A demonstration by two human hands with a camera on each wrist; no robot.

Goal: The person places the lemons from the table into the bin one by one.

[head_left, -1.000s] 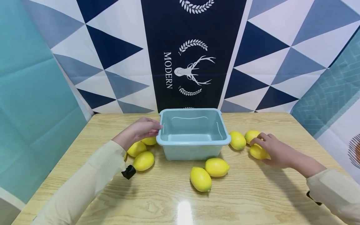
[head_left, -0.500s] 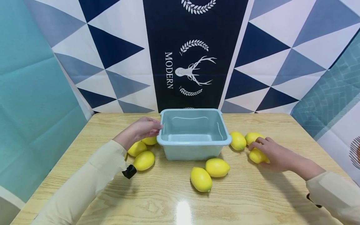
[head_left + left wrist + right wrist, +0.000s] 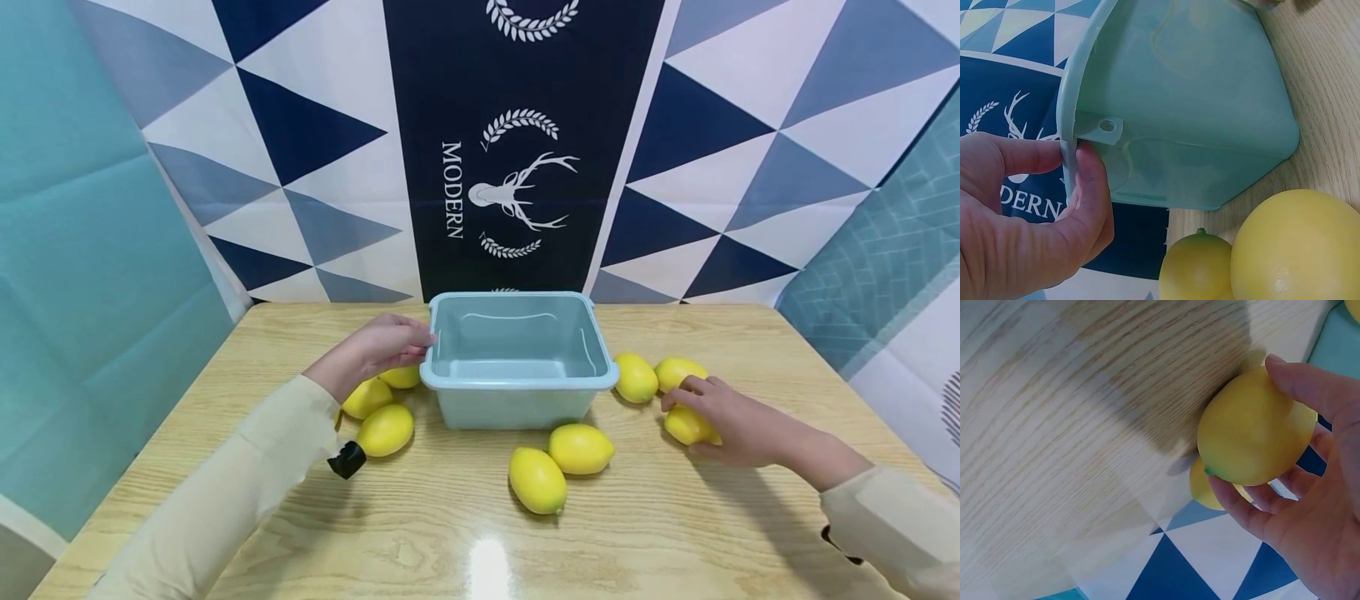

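Note:
My left hand [image 3: 382, 348] pinches the left rim of a light blue plastic bin [image 3: 517, 407]. In the left wrist view the thumb and fingers lie on either side of the bin's rim, beside a small tab with a hole. Over on the right, my right hand [image 3: 731, 421] holds a yellow lemon [image 3: 684, 427] low over the wooden table [image 3: 420, 533]. The right wrist view shows thumb and fingers spread around that lemon [image 3: 1254, 431], its green tip by one fingertip. No lemon shows inside the bin in the head view.
Two lemons, one nearer the bin [image 3: 636, 379] and one behind my right hand [image 3: 678, 372], lie right of the bin. A front pair includes a lemon [image 3: 537, 481]. Several more, including a lemon [image 3: 386, 430], lie beneath my left forearm. A patterned cloth [image 3: 330, 150] hangs behind.
My right hand and its lemon have shifted slightly toward the front of the table, and the lemon has turned a little. My left hand stays on the bin's rim.

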